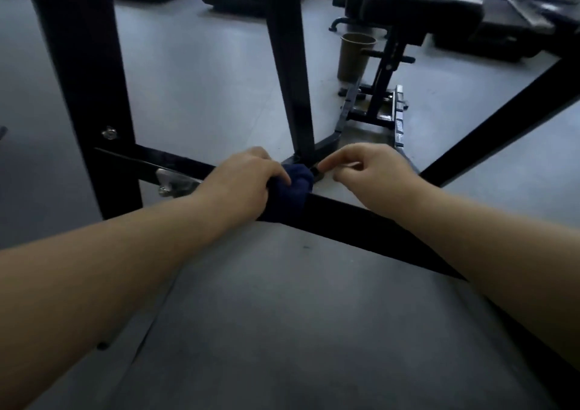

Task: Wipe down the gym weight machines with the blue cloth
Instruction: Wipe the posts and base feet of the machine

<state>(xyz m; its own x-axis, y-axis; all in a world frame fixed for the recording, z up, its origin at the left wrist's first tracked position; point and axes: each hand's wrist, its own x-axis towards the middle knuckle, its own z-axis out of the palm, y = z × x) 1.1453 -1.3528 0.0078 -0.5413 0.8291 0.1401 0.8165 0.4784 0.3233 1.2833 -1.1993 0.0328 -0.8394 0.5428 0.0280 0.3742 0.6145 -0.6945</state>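
A dim gym with a grey floor [194, 74] fills the head view, and black machine frames cross it from several sides. A low black base bar [361, 221] of the nearest weight machine runs across the middle of the picture, meeting an upright black post [288, 64] and a second bar that leads off toward a footplate further back. The left hand [241, 179] lies on the base bar just left of that joint, its fingers curled over a bunched blue cloth [295, 187] that it presses against the metal. The right hand [370, 171] hovers just right of the joint, fingers loosely curled with thumb and forefinger close together; whether they pinch anything cannot be told. Beyond the post, a brown paper cup [354, 56] stands on the floor beside an adjustable bench with a black padded seat [420, 8]. Darker equipment lines the far edge.
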